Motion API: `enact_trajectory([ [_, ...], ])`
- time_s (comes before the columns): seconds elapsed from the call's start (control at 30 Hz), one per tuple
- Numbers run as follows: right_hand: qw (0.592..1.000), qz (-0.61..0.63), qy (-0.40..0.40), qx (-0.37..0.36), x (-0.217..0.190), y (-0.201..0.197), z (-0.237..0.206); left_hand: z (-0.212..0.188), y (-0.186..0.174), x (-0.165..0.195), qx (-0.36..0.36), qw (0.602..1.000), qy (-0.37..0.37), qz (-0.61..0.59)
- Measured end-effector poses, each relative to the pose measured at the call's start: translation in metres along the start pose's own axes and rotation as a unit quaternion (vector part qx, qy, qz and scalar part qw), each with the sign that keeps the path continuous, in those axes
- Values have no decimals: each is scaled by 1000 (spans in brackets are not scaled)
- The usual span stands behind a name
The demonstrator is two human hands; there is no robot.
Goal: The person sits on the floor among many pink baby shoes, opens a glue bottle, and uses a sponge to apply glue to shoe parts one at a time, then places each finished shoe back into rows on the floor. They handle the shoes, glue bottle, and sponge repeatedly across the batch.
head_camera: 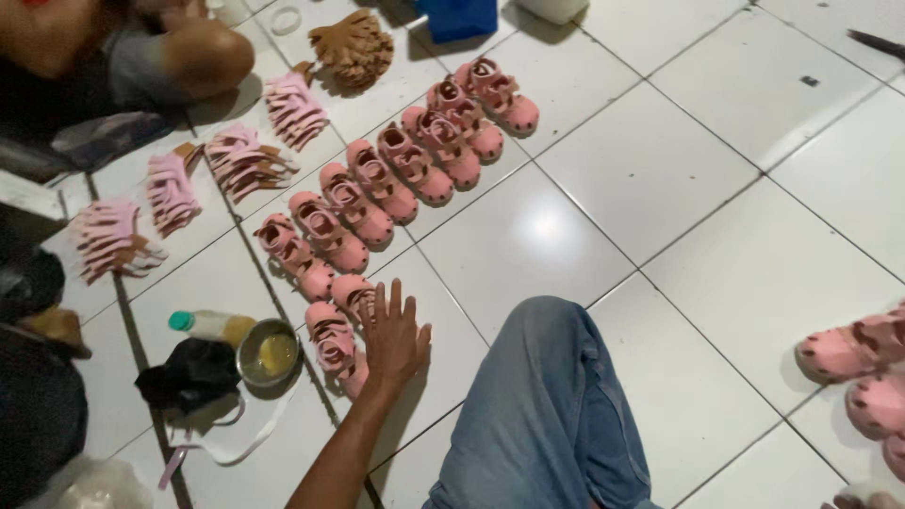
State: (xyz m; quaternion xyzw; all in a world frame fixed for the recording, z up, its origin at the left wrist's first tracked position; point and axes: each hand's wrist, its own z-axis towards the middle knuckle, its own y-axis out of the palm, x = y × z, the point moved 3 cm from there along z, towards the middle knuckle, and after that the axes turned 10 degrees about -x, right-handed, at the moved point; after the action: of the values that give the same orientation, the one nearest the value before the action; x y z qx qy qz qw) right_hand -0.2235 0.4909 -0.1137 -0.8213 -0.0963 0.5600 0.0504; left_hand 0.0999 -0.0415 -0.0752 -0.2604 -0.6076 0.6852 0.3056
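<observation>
— Resting flat on the white tiled floor [660, 170], the left hand [394, 341] is seen with its fingers [396, 300] spread wide and nothing gripped. How is the nearest pink child's sandal [336, 347] placed against it?

— It is found just to the left of the palm, seemingly touched along the hand's edge, though full contact cannot be confirmed. A second sandal [353, 294] is set just beyond the fingertips, up and slightly left.

— And the long axis?

— Both sandals are laid roughly along the same line as the forearm [341, 452], toes pointed back toward the person. The longer row of pink sandals [396, 174] is run diagonally away, up and to the right, well apart from the palm at its far end.

— Which hand is nearer?

— Only the left hand is shown; the right hand is not seen, so the left is taken as the nearer. The jeans-clad knee [551, 396] is raised just to its right.

— What else is lying about?

— A small metal bowl [268, 354] holding yellowish liquid is placed left of the sandals, beside a black cloth [189, 375] and a green-capped bottle [212, 326]. Stacks of pink cut upper pieces [240, 160] are lined further left, and more pink sandals [863, 377] are grouped at the right edge. Another person's knee [203, 57] is seen at the top left.
</observation>
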Motion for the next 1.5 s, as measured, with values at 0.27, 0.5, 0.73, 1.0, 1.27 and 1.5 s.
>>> enact_trajectory([
  [0.27, 989, 135, -63, 24, 38, -40, -36, 25, 37, 26, -176, 972, 36, 152],
  [0.5, 982, 181, -47, 16, 56, 1, -46, 54, 31, 116, 19, 962, 203, -180],
  [0.73, 996, -20, -86, -33, 41, 22, -65, -3, 12, 324, -200, 867, 316, -329],
  [1.0, 973, -191, -103, -79, 32, 28, -68, -41, 21, 469, -321, 726, 484, -369],
  [1.27, 975, -155, -121, -102, 45, 25, -44, 24, 59, 572, -250, 788, 478, -297],
  [1.5, 991, -89, -69, -76, 56, 22, -22, 56, 46, 656, -153, 799, 501, -295],
])
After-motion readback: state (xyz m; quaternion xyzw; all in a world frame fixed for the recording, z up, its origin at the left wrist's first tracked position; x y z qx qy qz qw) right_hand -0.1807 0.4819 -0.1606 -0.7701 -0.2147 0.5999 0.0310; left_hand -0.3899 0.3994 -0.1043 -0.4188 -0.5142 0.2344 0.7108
